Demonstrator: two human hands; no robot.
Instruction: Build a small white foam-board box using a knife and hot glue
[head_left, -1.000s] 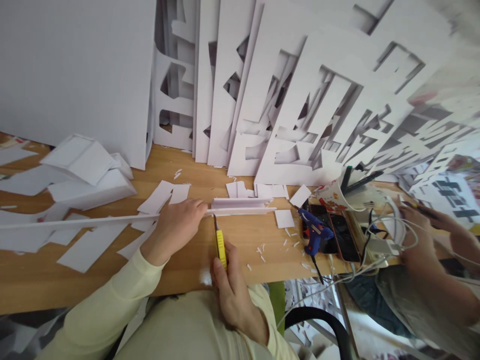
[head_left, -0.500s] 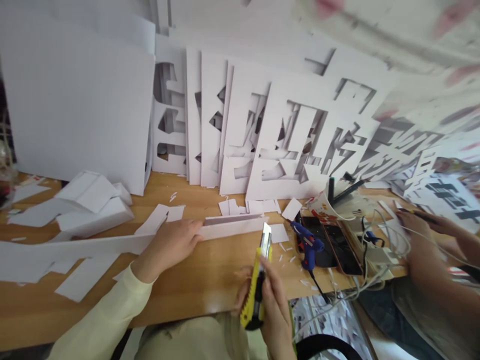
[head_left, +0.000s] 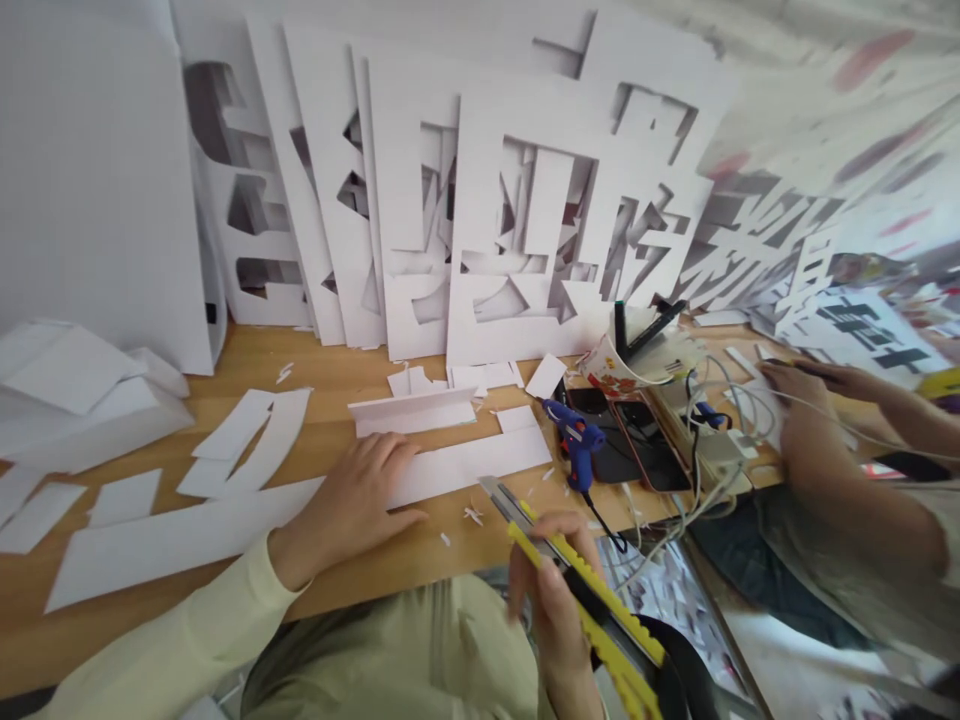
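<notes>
A long white strip (head_left: pixel 472 468) of foam board or card lies flat along the front of the table. My left hand (head_left: pixel 349 505) rests on it, palm down, with the thumb apart from the fingers. In my right hand (head_left: pixel 559 610) is a yellow and black utility knife (head_left: pixel 592 605), its blade out and pointing up and left. The blade tip is just in front of the strip, near its right part. Behind the strip sits a narrow folded white piece (head_left: pixel 416 412). Curved and straight white offcuts (head_left: pixel 251 440) lie left of it.
White boards with cut-out shapes (head_left: pixel 525 230) lean along the back. To the right are a blue glue gun (head_left: pixel 574 440), phones (head_left: pixel 649 445), a paper cup with pens (head_left: pixel 626 360) and tangled cables (head_left: pixel 720 480). Another person's hands (head_left: pixel 810 395) work at far right.
The long strip has gone from standing on edge to lying flat, and my left hand has flattened onto it. The knife has swung so its blade points left. The view has shifted right.
</notes>
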